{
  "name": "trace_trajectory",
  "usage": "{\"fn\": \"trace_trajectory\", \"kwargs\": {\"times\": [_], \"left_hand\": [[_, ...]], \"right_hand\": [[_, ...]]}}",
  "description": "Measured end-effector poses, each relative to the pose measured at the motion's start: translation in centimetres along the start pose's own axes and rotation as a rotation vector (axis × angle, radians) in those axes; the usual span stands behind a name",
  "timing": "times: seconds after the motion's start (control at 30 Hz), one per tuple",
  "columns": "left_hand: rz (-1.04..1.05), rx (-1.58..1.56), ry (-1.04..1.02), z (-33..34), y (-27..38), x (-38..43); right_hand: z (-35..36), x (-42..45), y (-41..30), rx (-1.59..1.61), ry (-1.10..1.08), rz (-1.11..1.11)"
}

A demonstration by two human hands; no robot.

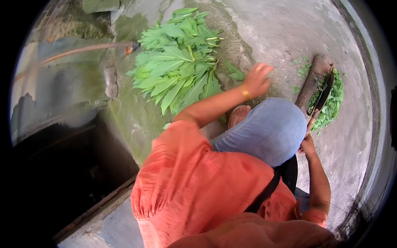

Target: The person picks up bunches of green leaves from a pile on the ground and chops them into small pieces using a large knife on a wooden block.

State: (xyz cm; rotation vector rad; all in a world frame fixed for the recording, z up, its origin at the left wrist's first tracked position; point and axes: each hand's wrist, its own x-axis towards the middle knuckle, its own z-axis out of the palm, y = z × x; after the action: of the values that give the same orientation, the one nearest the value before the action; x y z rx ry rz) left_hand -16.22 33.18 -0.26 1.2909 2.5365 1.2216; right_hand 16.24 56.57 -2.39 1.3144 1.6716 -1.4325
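My left hand (258, 80) is raised over the concrete just right of a large pile of green leaves (178, 65), its fingers slightly blurred and nothing visible in it. One loose leaf (234, 72) lies between that hand and the pile. At the right, my right hand (307, 144) grips the wooden handle of a large, dark-bladed knife (325, 90). The blade rests over or beside a short wooden log (314, 74), and chopped leaves (333, 104) are heaped along the log's right side. Small leaf bits lie scattered to its left.
A dark rectangular opening (77, 161) in the ground lies at the lower left. A long, thin curved pole (83, 48) reaches towards the leaf pile from the left. A broken brick or stone (110, 82) sits near it. My knee (269, 127) is between my hands.
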Motion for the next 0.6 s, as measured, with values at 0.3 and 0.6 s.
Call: {"fn": "trace_trajectory", "kwargs": {"times": [0.3, 0.6], "left_hand": [[-0.501, 0.460, -0.192, -10.7, -2.5, -19.8], [-0.865, 0.912, -0.434, -8.8, -11.2, -10.2]], "right_hand": [[-0.1, 1.6, -0.4, -0.091, -0.117, 0.083], [0.4, 3.5, 0.8, -0.105, -0.103, 0.068]]}}
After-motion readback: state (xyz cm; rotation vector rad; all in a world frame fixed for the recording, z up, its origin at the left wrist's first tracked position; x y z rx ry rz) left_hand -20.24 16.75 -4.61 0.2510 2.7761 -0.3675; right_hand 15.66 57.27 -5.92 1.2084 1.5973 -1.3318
